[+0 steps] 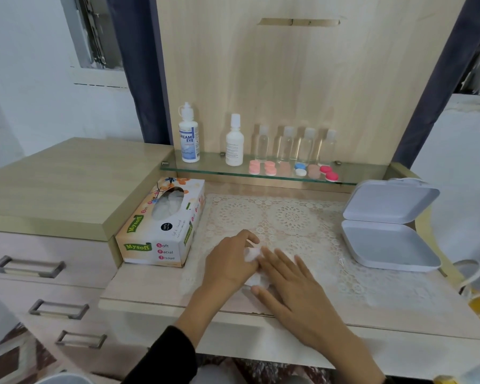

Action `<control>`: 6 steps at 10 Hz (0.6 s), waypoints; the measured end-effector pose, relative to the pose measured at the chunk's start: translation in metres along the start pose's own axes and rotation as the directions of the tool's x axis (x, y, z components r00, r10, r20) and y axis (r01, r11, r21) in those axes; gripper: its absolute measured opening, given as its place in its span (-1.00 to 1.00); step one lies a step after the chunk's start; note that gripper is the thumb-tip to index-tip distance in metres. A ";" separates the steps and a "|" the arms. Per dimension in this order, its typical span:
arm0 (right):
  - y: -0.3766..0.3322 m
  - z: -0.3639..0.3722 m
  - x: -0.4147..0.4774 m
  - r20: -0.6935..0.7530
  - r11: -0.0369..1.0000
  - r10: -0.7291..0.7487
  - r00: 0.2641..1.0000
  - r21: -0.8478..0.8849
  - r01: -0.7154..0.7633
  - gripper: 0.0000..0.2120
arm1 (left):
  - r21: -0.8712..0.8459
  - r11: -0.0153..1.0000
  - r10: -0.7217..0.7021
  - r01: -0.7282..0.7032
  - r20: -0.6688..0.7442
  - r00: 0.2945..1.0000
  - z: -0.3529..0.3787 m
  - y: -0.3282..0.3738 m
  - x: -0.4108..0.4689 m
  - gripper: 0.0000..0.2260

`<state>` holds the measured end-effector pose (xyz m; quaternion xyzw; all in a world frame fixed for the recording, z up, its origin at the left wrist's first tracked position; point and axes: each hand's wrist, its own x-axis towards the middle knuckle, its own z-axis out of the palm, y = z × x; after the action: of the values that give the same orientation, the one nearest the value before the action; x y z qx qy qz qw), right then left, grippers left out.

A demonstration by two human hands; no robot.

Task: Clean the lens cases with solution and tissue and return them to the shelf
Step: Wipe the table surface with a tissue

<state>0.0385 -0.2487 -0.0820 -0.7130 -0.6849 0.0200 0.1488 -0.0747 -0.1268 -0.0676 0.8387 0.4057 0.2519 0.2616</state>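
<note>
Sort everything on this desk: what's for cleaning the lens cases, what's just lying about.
For the job: lens cases, solution bottle, tissue box, tissue in the left hand, glass shelf.
Lying about: clear bottles, open white box, lace mat, drawers.

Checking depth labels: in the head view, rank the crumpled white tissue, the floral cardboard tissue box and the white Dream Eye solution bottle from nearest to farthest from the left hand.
1. Crumpled white tissue: held in the left hand's fingers.
2. Floral cardboard tissue box: just to the hand's left.
3. White Dream Eye solution bottle: farthest, upright at the glass shelf's left end.
</note>
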 end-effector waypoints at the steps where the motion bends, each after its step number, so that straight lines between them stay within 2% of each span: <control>1: 0.009 0.002 -0.004 0.126 1.000 0.023 0.992 -0.007 -0.022 -0.36 | 0.093 0.990 0.117 -0.110 -0.069 0.991 -0.006 -0.021 -0.014 -0.69; 2: 0.018 -0.004 -0.007 0.159 0.998 0.066 0.985 -0.002 -0.066 -0.27 | 0.299 0.942 0.149 -0.150 0.026 0.988 -0.011 -0.042 -0.037 -0.32; 3: 0.039 -0.008 0.004 0.137 0.976 0.214 0.967 -0.003 -0.216 -0.08 | 0.450 0.881 0.093 -0.149 0.145 0.985 -0.014 -0.049 -0.045 -0.02; 4: 0.052 -0.008 0.031 0.108 0.935 0.353 0.929 0.009 -0.356 -0.24 | 0.497 0.855 0.071 -0.145 0.165 0.984 -0.013 -0.047 -0.042 -0.01; 5: 0.043 -0.003 0.059 0.098 0.918 0.394 0.914 0.000 -0.395 -0.39 | 0.495 0.855 0.071 -0.154 0.184 0.980 -0.013 -0.047 -0.039 -0.08; 6: 0.021 0.006 0.072 0.115 0.939 0.341 0.933 -0.008 -0.343 -0.39 | 0.503 0.851 0.066 -0.154 0.189 0.980 -0.016 -0.046 -0.038 -0.01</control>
<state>0.0621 -0.1771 -0.0797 -0.8180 -0.5576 0.0907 0.1079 -0.1305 -0.1291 -0.0938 0.9178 0.3865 0.0788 0.0457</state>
